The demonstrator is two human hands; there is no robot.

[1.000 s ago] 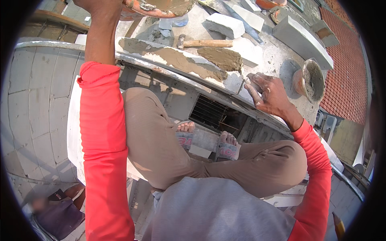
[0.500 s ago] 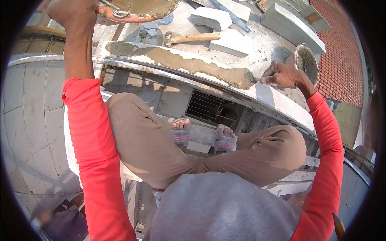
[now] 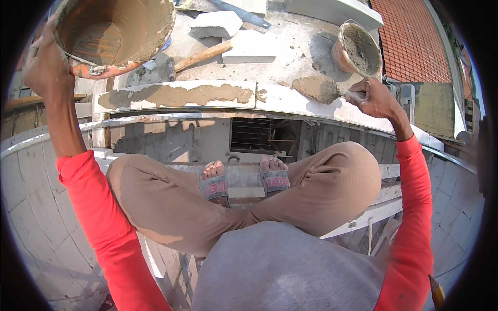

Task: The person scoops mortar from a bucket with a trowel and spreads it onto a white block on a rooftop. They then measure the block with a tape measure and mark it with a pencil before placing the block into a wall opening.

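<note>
Mortar (image 3: 176, 95): strip along white blocks (image 3: 280, 104), upper centre of frame. Right hand (image 3: 374, 98) clenched round handle of loaded trowel (image 3: 333, 90); left hand (image 3: 50, 67) grasping bucket (image 3: 111, 70), upper left. Step, likely: spreading bed. Next move probably calls for level blade over bare block.

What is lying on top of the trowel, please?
Grey-brown mortar lies on the trowel in the right hand; it hides the surface beneath, which therefore cannot be seen.
</note>
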